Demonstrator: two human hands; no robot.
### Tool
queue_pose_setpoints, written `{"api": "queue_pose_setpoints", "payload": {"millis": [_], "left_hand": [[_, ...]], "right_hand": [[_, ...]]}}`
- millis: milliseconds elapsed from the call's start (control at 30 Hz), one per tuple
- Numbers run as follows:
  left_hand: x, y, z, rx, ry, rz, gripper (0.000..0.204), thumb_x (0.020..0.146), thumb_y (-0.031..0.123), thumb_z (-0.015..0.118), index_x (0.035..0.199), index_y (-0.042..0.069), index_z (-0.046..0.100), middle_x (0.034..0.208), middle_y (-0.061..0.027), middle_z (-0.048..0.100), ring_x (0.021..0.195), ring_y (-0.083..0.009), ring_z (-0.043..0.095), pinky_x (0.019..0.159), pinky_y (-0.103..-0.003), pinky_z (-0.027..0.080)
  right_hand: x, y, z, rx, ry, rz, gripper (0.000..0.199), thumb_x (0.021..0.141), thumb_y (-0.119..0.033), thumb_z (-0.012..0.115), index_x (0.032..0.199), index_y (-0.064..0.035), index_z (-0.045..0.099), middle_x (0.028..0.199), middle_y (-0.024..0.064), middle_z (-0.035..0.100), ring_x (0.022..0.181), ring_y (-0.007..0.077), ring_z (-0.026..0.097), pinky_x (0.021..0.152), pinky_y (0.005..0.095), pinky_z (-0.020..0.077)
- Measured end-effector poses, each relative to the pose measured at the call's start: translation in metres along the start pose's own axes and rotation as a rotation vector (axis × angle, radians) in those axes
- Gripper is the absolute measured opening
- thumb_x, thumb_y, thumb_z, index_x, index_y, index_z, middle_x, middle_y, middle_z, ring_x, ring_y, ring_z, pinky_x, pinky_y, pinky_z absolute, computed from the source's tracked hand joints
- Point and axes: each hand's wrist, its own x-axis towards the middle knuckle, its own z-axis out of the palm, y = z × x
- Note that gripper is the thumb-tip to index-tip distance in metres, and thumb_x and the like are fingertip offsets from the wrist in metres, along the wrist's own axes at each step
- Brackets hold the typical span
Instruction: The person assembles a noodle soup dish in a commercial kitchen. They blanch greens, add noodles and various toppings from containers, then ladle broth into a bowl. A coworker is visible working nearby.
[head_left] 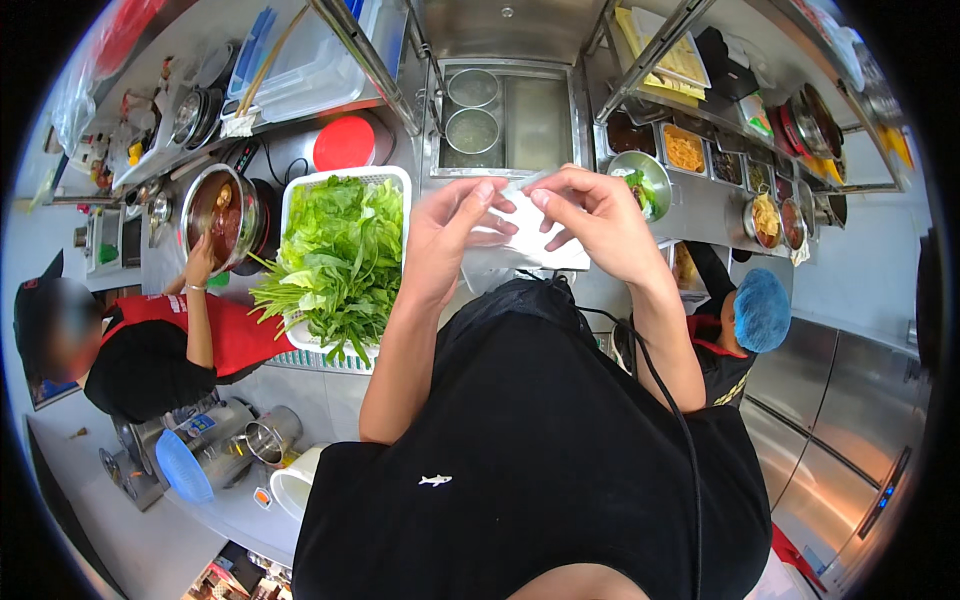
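Observation:
In front of my chest, both hands are raised over the edge of the steel counter. My left hand [447, 228] pinches thin clear plastic film [522, 187] between thumb and fingers. From the other side my right hand [598, 215] grips the same film, its thumb and fingers bent together. Whether the film is a bag or a disposable glove I cannot make out. Just left of my left hand stands a white plastic basket [408, 190] heaped with lettuce [340, 225] and long-stemmed leafy greens [345, 285].
Ahead is a water-filled steel cooker [537, 125] with round strainers [472, 130]. A steel bowl of greens [640, 185] and food trays [684, 150] sit to the right. One co-worker [150, 350] reaches into a pot [218, 220] at left; another in a blue hair cap [762, 310] stands at right.

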Motion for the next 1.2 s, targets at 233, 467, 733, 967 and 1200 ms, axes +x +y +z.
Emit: {"api": "queue_pose_setpoints", "payload": {"millis": [233, 467, 733, 967, 1200], "left_hand": [[0.008, 0.003, 0.004, 0.069, -0.052, 0.029, 0.028, 0.098, 0.018, 0.073, 0.112, -0.006, 0.073, 0.105, -0.0167, 0.076, 0.086, -0.0231, 0.075, 0.078, -0.034, 0.061], [0.012, -0.003, -0.011, 0.033, 0.126, 0.158, 0.017, 0.093, 0.010, 0.078, 0.102, -0.004, 0.076, 0.095, -0.0163, 0.078, 0.082, -0.0202, 0.075, 0.075, -0.032, 0.061], [0.017, 0.012, 0.000, 0.137, 0.089, 0.268, 0.022, 0.100, 0.015, 0.070, 0.108, -0.005, 0.075, 0.099, -0.0181, 0.077, 0.081, -0.0194, 0.074, 0.073, -0.032, 0.060], [0.011, 0.023, -0.002, 0.105, 0.080, 0.298, 0.017, 0.098, 0.008, 0.069, 0.109, -0.005, 0.073, 0.098, -0.0183, 0.076, 0.077, -0.0181, 0.071, 0.071, -0.032, 0.059], [-0.002, 0.030, -0.006, 0.309, 0.030, 0.373, 0.010, 0.095, 0.005, 0.073, 0.096, -0.005, 0.075, 0.087, -0.0135, 0.076, 0.073, -0.0172, 0.071, 0.069, -0.031, 0.058]], "right_hand": [[0.000, -0.018, -0.009, -0.090, -0.042, 0.043, 0.031, 0.097, -0.021, 0.073, 0.119, 0.0004, 0.071, 0.102, 0.0075, 0.070, 0.088, 0.0127, 0.067, 0.073, 0.0309, 0.0605], [-0.052, -0.060, 0.002, -0.121, -0.490, -0.252, 0.069, 0.086, -0.039, 0.084, 0.134, 0.0022, 0.057, 0.145, 0.0180, 0.053, 0.125, 0.0288, 0.057, 0.105, 0.0419, 0.0451], [-0.054, -0.012, 0.041, -0.116, -1.361, -0.160, 0.069, 0.111, -0.047, 0.040, 0.167, -0.0147, 0.017, 0.174, 0.0140, 0.007, 0.160, 0.0376, 0.007, 0.126, 0.0602, 0.0080], [-0.044, 0.006, 0.008, -0.649, -0.937, -0.044, 0.052, 0.107, -0.043, 0.051, 0.150, -0.0134, 0.054, 0.148, 0.0179, 0.057, 0.139, 0.0349, 0.052, 0.116, 0.0444, 0.0411], [-0.003, -0.067, 0.009, -0.490, 0.112, -0.584, 0.068, 0.074, -0.015, 0.088, 0.136, -0.0016, 0.064, 0.120, 0.0130, 0.067, 0.117, 0.0248, 0.063, 0.097, 0.0398, 0.0507]]}}
